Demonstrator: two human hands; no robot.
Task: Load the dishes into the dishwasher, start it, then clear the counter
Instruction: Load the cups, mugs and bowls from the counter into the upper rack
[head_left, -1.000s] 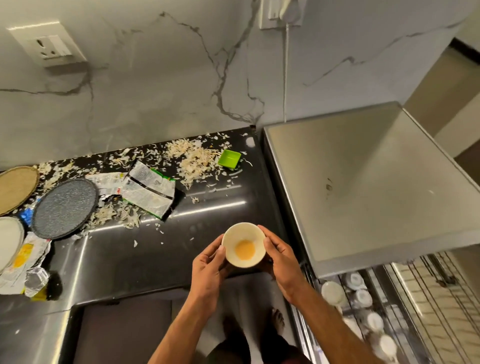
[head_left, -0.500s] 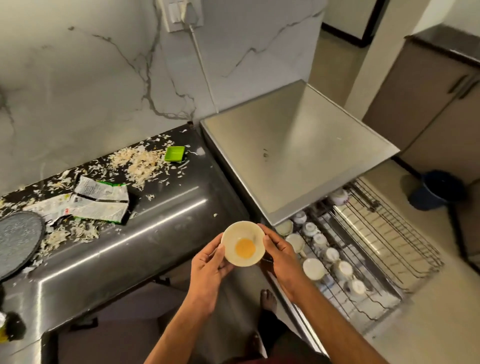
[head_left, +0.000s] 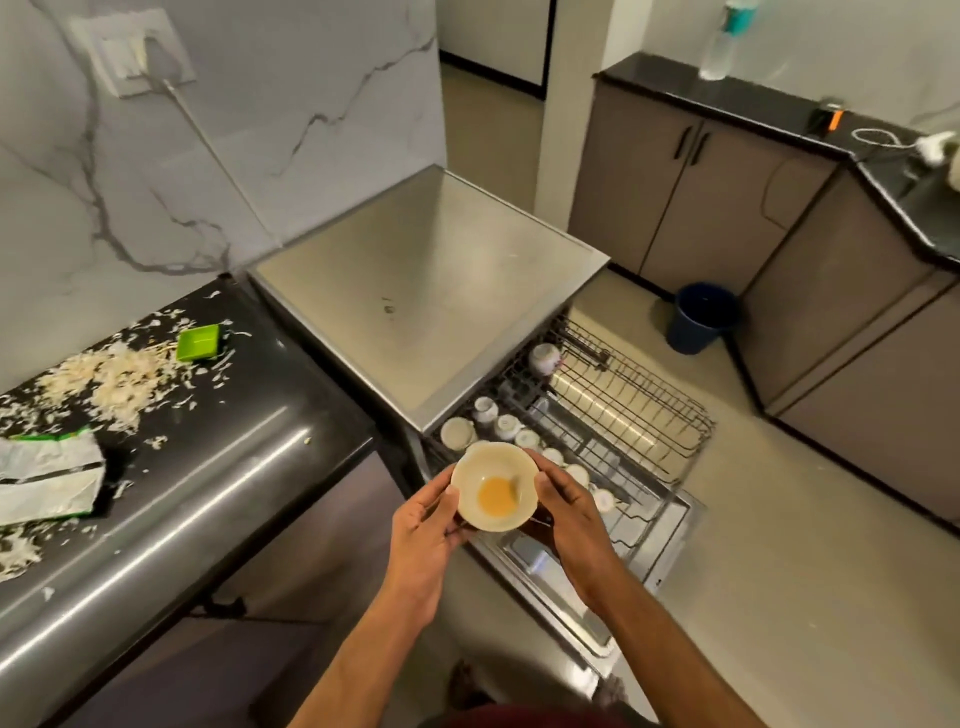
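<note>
Cradling round glossy bowl (head_left: 494, 486), hands (head_left: 426, 525) (head_left: 569, 517)

A grey-veined white marble wall (head_left: 218, 156) carries a switch plate (head_left: 132, 52) with a cord hanging down; the floor (head_left: 779, 545) is pale beige; taupe cabinets (head_left: 691, 197) under a black countertop (head_left: 769, 106) line the right side; a dark blue bin (head_left: 701, 317) stands beside them.

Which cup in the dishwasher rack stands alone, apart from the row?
The patterned cup at the rack's far end, beside the steel top; the other cups crowd together near the held bowl.
</note>
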